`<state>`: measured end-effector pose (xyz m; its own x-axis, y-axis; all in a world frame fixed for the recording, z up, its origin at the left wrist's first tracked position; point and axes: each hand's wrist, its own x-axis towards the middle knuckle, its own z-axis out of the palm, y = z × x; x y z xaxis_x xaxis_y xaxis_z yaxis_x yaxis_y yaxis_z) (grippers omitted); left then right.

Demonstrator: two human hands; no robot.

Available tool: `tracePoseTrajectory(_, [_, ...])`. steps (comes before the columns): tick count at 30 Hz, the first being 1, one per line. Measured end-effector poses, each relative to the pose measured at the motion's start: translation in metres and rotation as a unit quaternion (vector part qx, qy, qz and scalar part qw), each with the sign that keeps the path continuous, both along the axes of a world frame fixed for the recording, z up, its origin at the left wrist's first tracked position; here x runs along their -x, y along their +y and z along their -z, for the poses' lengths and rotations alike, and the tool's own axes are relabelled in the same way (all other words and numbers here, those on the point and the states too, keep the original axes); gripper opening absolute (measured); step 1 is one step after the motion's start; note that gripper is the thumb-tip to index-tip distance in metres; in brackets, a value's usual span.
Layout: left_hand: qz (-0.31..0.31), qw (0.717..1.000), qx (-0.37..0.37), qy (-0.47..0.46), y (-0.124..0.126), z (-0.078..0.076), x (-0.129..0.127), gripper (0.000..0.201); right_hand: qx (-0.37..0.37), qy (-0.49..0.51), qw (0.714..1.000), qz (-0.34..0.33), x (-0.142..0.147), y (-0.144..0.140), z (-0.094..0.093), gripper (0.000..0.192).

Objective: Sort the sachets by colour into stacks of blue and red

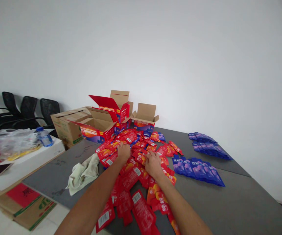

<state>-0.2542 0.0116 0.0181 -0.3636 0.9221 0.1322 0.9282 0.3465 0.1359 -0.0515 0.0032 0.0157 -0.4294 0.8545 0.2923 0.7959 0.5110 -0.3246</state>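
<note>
A loose heap of red pouches (131,176) with orange fruit prints covers the middle of the table, a few blue ones showing among them. My left hand (123,152) is down in the heap with its fingers curled. Those fingertips are hidden, so what they hold cannot be made out. Just to the right, my right hand (153,164) pinches the edge of a red pouch (140,157). On the right side of the table, blue pouches (197,169) lie overlapped in a fanned row. Behind them are more fanned blue pouches (211,150).
Open printed cartons (95,133) and another open carton (144,125) stand behind the heap. A pale cloth (83,173) lies left of it. Further left are a water bottle (44,137), plastic bags (13,143), a large cardboard box (67,125) and black chairs (49,109).
</note>
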Motion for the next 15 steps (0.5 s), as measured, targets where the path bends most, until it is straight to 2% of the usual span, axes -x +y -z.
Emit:
tracePoseTrajectory(6, [0.0, 0.998, -0.057, 0.005, -0.007, -0.007, 0.006, 0.035, -0.001, 0.005, 1.0, 0.001, 0.005, 0.0, 0.002, 0.036])
tracePoseTrajectory(13, [-0.009, 0.99, -0.138, -0.035, -0.006, -0.041, 0.011, 0.039, -0.021, 0.016, 1.0, 0.001, 0.007, -0.002, -0.001, 0.037])
tracePoseTrajectory(15, [-0.027, 0.979, -0.179, -0.092, -0.006, -0.046, 0.005, 0.04, -0.028, 0.031, 0.999, -0.007, 0.007, -0.003, -0.004, 0.037])
